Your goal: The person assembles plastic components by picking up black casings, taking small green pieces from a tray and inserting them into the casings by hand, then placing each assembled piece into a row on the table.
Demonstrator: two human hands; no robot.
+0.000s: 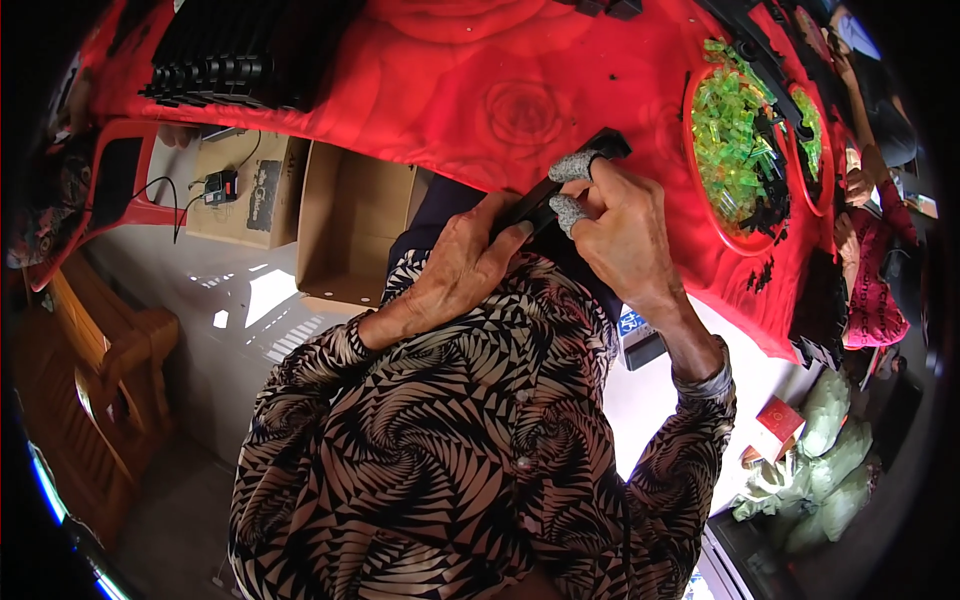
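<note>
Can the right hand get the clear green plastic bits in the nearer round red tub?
Probably yes: only red tablecloth separates the right hand from the nearer red tub, and the green plastic bits lie mostly uncovered. The hand's fingers may first need to leave the long black bar.

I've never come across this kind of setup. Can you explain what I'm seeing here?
There is no machine: these are a person's two bare hands. The only picture comes from a wide fisheye camera on the person's head, looking down, so edges bend near the rim.

The left hand holds a long black part. The right hand, with speckled grey covers on two digits, is also at it; how firmly it grips is unclear.

On the red cloth at far left stand black pieces in a row. At right, a red tub holds clear green pieces and some black ones.
</note>
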